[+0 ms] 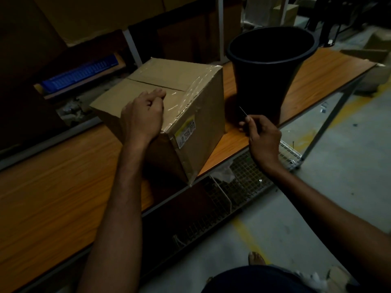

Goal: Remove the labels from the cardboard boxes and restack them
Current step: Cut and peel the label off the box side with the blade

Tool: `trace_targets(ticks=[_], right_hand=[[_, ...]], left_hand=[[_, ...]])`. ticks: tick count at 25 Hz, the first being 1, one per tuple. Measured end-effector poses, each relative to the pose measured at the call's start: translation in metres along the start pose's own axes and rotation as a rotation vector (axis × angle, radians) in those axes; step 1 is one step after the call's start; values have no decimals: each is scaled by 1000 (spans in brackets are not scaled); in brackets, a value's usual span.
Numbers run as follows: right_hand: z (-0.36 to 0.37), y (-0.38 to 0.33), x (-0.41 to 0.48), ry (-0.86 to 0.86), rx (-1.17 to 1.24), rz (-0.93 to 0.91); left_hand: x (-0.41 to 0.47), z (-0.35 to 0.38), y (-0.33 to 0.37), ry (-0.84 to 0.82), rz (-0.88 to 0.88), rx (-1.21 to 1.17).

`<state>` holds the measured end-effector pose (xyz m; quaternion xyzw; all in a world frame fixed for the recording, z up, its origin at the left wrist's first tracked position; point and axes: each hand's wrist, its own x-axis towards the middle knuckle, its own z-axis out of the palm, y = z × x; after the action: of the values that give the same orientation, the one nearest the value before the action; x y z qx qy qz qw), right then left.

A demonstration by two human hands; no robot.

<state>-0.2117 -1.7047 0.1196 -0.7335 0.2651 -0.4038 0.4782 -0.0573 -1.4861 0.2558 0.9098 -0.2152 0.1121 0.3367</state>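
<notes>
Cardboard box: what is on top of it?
The left hand rests on its top, beside clear tape. The label sits on a side face. Cardboard beneath the hand is hidden.

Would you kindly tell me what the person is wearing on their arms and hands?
Both forearms are bare, with no sleeves in view. The left hand and right hand wear no gloves; no watch, bracelet or ring shows, though the light is dim.
</notes>
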Motion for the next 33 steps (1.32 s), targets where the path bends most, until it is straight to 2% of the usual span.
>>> trace_targets(ticks=[3,7,12,19,23,26,30,33], right_hand=[[-3,-36,13,-30,204,80],[-11,-58,19,-138,548,371],[-14,-67,24,-133,711,565],[-23,-78,28,-237,1033,859],[-28,-79,20,-341,1119,892],[-25,-76,13,-395,1057,821],[-17,-72,4,-403,974,758],[-13,-69,-1,-399,977,801]], left_hand=[[-1,12,15,52,-38,21],[0,15,19,66,-77,28],[-3,24,40,108,-87,85],[-3,15,40,-23,-50,188],[-4,18,39,18,-63,145],[-4,20,40,53,-80,159],[-2,26,41,91,-117,146],[-2,25,41,48,-50,176]])
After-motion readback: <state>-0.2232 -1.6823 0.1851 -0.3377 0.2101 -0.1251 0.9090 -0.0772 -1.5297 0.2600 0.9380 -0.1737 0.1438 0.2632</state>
